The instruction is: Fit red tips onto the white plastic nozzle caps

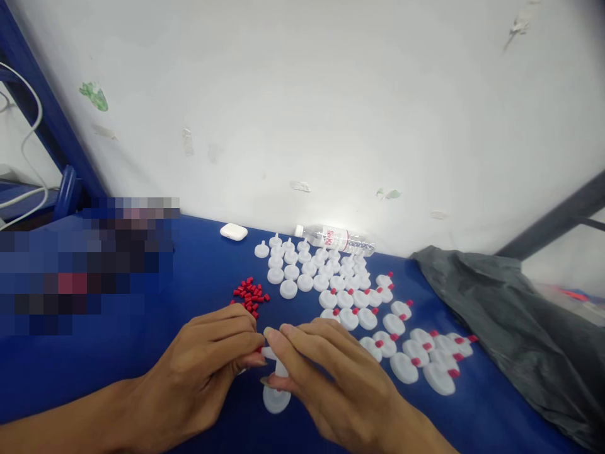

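My right hand is closed around a white plastic spout cap, its round base facing down toward me and its spout pointing left. My left hand is closed in a pinch at the spout's end, where a bit of a red tip cap shows between the fingers. Just beyond my left hand lies a loose pile of small red tip caps. Past my hands stand several white spout caps with bare spouts. To the right, several others wear red tips.
A clear plastic bottle lies on its side by the wall, with a white rounded case to its left. Dark grey sheeting covers the right edge of the blue tabletop. A pixelated patch hides the far left.
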A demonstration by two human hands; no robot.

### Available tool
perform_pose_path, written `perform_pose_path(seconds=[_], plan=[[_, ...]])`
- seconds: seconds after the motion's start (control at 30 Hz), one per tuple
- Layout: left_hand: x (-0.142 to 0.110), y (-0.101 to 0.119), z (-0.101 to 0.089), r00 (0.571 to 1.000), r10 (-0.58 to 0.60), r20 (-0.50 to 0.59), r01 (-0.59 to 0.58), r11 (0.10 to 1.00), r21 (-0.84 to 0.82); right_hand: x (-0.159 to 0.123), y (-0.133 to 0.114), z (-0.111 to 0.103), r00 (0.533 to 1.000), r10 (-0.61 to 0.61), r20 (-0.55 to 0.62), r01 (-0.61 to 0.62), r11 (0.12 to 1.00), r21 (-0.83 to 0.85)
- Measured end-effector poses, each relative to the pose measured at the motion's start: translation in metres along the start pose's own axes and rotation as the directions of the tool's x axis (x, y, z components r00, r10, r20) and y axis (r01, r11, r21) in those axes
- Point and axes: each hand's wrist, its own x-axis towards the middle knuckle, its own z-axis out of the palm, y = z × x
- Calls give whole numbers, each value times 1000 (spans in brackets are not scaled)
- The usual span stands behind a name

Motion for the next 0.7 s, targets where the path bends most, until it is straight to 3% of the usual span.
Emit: perform_pose_path(seconds=[0.13, 0.23, 0.4, 0.6, 0.7], plan=[[2, 1, -2, 999, -5, 36, 4, 999, 31, 4, 0, -6, 999, 7, 47, -4, 998, -66], [-3, 2, -3, 994, -77, 78, 63, 982, 176, 4, 3, -10, 992, 65, 107, -49, 988, -146], [-14, 3, 1, 983, -156, 99, 106, 913, 393, -7, 19, -8, 975, 207, 85, -190, 967, -172], [-16, -3, 3, 940, -240, 241, 145, 924, 355, -10, 31, -8, 946, 306, 108, -289, 946, -145], [-14, -4, 3, 949, -213, 233, 137, 943, 304, -8, 30, -9, 932, 328, 156, -308, 941, -142]])
